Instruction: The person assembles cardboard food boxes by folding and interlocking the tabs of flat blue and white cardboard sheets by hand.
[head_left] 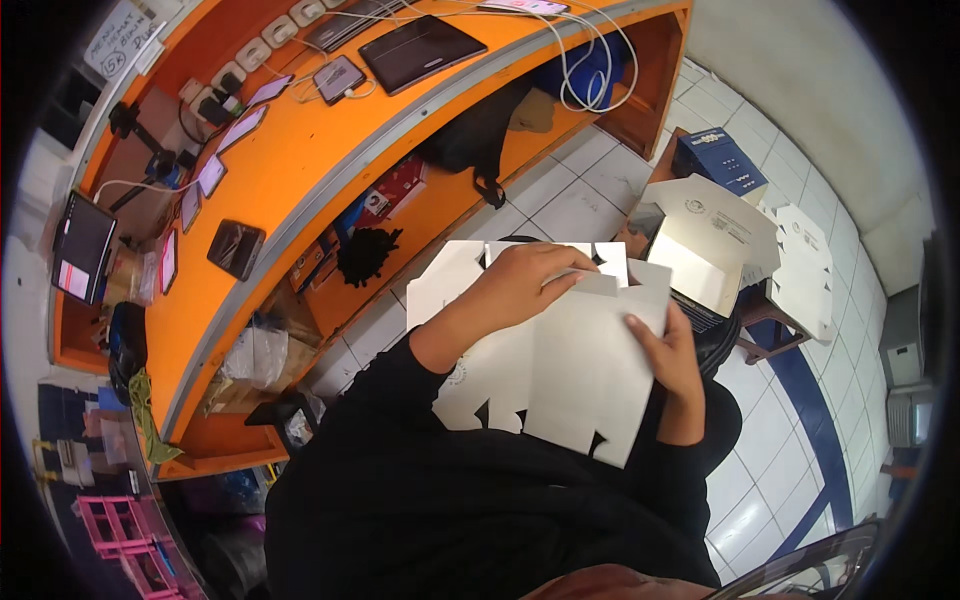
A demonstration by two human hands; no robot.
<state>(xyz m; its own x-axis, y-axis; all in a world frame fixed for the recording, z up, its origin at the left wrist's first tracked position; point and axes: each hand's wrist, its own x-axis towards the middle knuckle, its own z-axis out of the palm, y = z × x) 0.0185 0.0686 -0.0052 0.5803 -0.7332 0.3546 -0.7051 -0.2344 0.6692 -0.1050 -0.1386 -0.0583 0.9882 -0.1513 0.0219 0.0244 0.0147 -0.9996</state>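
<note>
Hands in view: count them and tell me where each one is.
2. The left hand is over the upper part of the white cardboard; the right hand is at its right edge, thumb on the face toward the camera. Some fingers are partly hidden; no other hands show.

Glare whitens the floor tiles point(745, 500) beyond the right hand point(672, 355); below the left hand point(520, 285), the black sleeve point(370, 390) loses detail; fisheye distortion bends the dark-rimmed edges.
</note>
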